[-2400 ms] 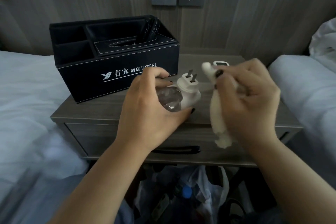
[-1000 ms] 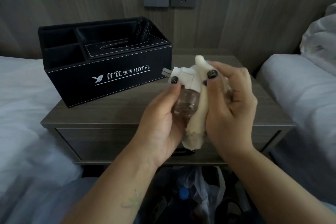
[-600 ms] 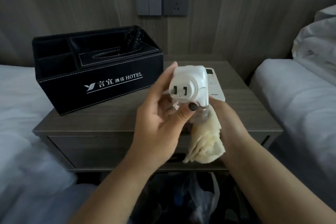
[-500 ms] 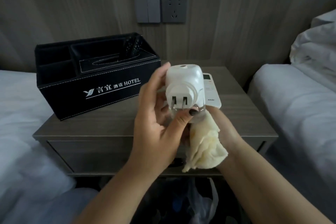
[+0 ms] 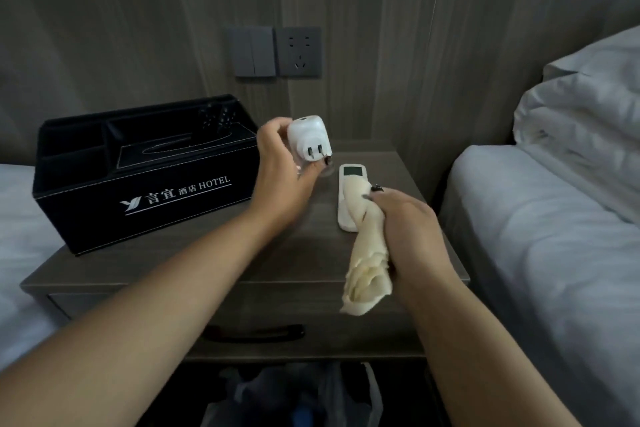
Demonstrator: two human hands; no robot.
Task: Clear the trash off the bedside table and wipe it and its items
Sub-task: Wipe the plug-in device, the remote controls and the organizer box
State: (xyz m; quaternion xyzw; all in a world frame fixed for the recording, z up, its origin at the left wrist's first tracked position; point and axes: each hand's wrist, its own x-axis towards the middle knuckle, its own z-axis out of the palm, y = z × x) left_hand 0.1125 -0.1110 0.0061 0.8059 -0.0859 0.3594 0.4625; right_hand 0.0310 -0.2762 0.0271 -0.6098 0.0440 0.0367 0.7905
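Observation:
My left hand (image 5: 282, 177) grips a white plug-in device (image 5: 308, 140) with a clear bottle under it, raised above the grey wooden bedside table (image 5: 207, 263), its two prongs facing me. My right hand (image 5: 408, 232) holds a bunched cream cloth (image 5: 367, 260) that hangs down over the table's front right. A white remote (image 5: 351, 191) lies flat on the table, its lower end under the cloth. A black hotel organiser box (image 5: 138, 180) stands at the table's left, with a dark remote (image 5: 213, 121) in a rear slot.
A wall socket (image 5: 299, 52) and switch plate (image 5: 252, 52) sit above the table. White beds flank it, left (image 5: 20, 225) and right (image 5: 554, 236). A drawer handle (image 5: 252, 334) is on the table's front. A bag of trash (image 5: 294, 395) lies below.
My hands have separated: the left lifted the plug-in device up and left, away from the cloth; the right dropped with the cloth toward the white remote. The view tilted upward.

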